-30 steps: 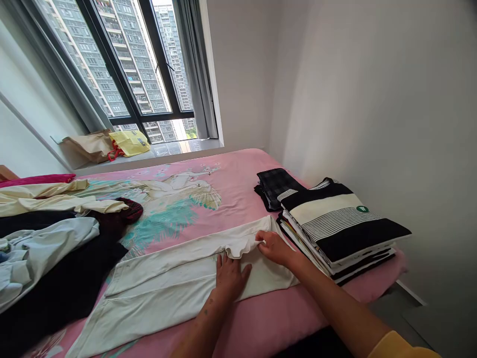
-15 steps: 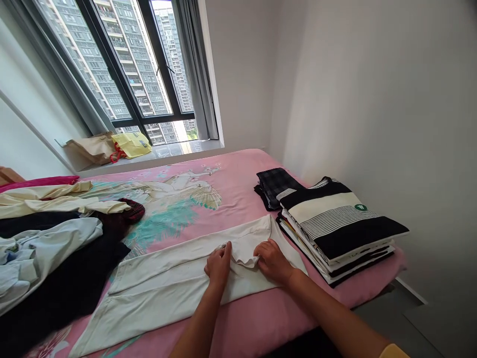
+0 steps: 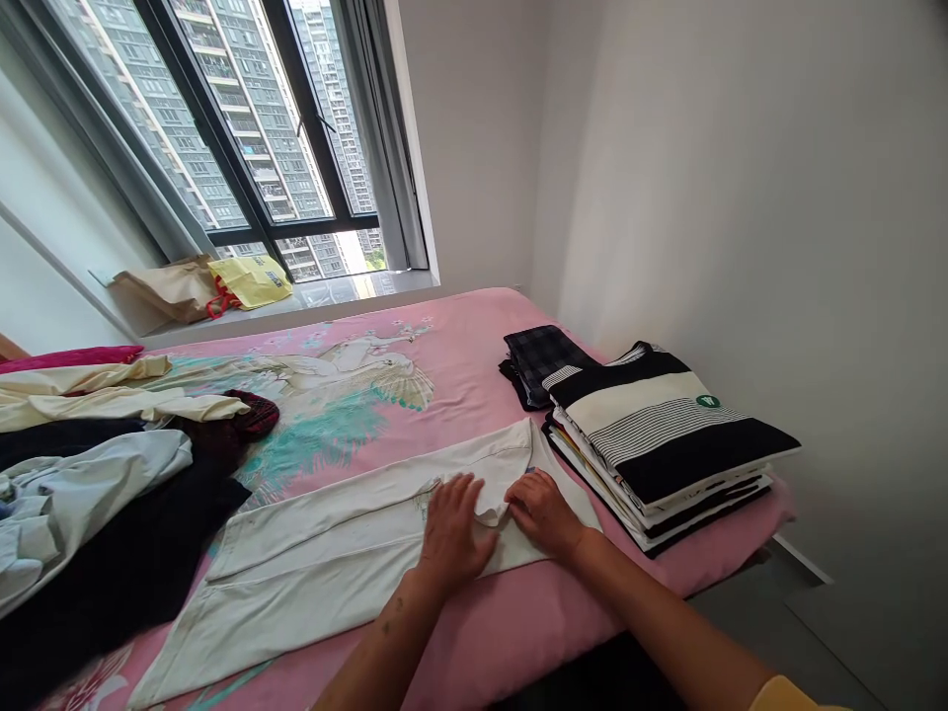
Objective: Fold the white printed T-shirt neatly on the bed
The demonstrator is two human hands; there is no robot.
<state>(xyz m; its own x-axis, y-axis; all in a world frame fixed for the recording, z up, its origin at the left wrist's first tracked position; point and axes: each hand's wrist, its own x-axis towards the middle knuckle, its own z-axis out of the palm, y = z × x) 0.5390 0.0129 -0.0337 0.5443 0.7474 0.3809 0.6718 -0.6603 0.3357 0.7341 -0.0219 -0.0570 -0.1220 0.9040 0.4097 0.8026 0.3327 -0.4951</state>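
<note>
White trousers [image 3: 326, 553] lie flat across the near side of a pink bed [image 3: 459, 365], legs running to the left. My left hand [image 3: 453, 533] rests palm down on them near the waist, fingers spread. My right hand [image 3: 544, 509] lies just to its right on the waistband, with its fingers bent over a raised fold of white cloth between the two hands. A stack of folded clothes [image 3: 667, 444], topped by a black, cream and striped shirt, sits just right of my right hand.
A folded dark checked garment [image 3: 537, 360] lies behind the stack. A heap of unfolded clothes [image 3: 89, 464] covers the left of the bed. Paper bags [image 3: 214, 286] sit on the window sill. A white wall [image 3: 741, 197] runs along the right; the floor [image 3: 836, 632] shows at lower right.
My left hand slid up from the trouser seat to the raised fold, then spread flat beside it. My right hand stayed at the waistband, and the fold lies flatter.
</note>
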